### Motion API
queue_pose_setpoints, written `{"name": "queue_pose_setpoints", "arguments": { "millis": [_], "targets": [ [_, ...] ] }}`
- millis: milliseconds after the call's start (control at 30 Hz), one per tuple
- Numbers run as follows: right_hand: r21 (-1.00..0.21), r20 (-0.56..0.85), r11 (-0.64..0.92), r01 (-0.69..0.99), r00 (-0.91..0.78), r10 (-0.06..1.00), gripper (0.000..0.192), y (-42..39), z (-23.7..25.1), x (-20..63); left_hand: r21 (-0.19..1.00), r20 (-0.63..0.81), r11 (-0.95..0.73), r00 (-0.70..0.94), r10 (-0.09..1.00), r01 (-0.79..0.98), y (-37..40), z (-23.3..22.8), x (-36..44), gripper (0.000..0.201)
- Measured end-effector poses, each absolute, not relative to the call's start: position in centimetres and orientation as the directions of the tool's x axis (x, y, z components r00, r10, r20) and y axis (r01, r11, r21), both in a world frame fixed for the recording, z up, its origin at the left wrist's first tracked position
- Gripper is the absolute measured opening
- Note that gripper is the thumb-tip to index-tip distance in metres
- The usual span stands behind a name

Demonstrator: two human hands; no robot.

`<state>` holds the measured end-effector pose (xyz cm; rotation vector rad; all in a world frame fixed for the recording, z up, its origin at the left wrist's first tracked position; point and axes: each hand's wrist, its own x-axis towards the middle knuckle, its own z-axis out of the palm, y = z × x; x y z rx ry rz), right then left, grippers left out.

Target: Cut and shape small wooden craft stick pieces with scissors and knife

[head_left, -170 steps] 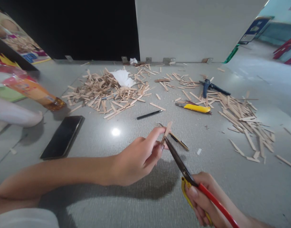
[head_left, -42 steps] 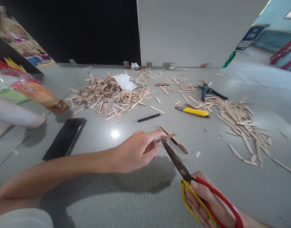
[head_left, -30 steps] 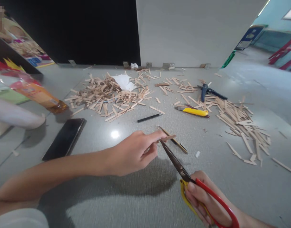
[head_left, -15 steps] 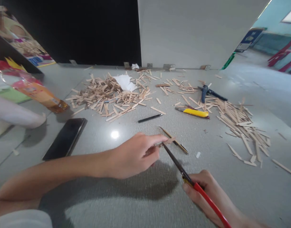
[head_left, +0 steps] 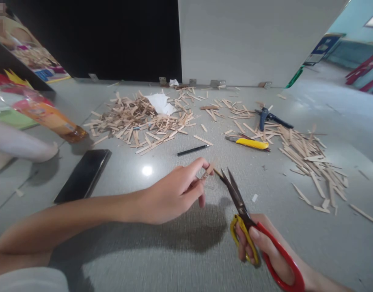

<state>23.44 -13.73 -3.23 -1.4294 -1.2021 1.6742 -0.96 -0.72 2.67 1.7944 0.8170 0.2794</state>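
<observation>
My left hand (head_left: 174,194) pinches a short piece of flat wooden stick (head_left: 208,170) between thumb and forefinger, above the table. My right hand (head_left: 268,239) is wrapped round the handles of a pair of scissors (head_left: 241,209), one loop red and one yellow. The blades are slightly apart and point up and left, just right of the stick piece and not touching it. Behind the blade tips lies a thin gold-and-black pen-like tool (head_left: 217,173), partly hidden. Beyond the left hand rests a slim black pen-like tool (head_left: 192,150).
A heap of wooden stick pieces (head_left: 128,117) with white paper (head_left: 161,104) lies at the back. To the right are a yellow cutter knife (head_left: 251,143), a dark blue tool (head_left: 264,118) and more sticks (head_left: 320,166). A phone (head_left: 84,174) and bottle (head_left: 49,115) are left.
The scissors have opened and moved right, away from the stick piece. My left hand has raised its piece slightly and turned it; the piece now looks shorter. The gold-and-black tool is more covered.
</observation>
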Motion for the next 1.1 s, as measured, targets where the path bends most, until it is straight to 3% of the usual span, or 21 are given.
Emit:
{"name": "queue_pose_setpoints", "arguments": {
  "millis": [200, 467, 667, 900, 1100],
  "targets": [
    [-0.931, -0.351, -0.363, 0.034, -0.354, 0.867, 0.073, -13.9, -3.7, 23.6, 0.938, -0.190, -0.111, 0.757, 0.625, 0.327, -0.9, 2.5, -0.8, 0.011],
    [-0.938, -0.335, -0.343, 0.048, -0.384, 0.861, 0.070, -13.9, -3.4, 23.7, 0.922, -0.085, -0.214, 0.705, 0.704, 0.324, -0.4, 2.5, -0.9, 0.012],
    [-0.946, -0.312, -0.321, 0.046, -0.401, 0.862, 0.069, -13.8, -3.8, 23.8, 0.930, -0.132, -0.145, 0.676, 0.725, 0.337, -0.4, 2.8, -0.9, 0.016],
    [-0.964, -0.260, -0.261, 0.052, -0.394, 0.881, 0.062, -14.3, -4.3, 24.4, 0.938, -0.047, -0.198, 0.671, 0.740, 0.285, 0.0, 2.9, -1.1, 0.035],
    [-0.955, -0.291, -0.290, 0.067, -0.409, 0.865, 0.063, -14.9, -5.0, 24.7, 0.960, -0.118, -0.085, 0.658, 0.744, 0.268, 0.0, 3.6, -1.2, 0.023]
  ]
}}
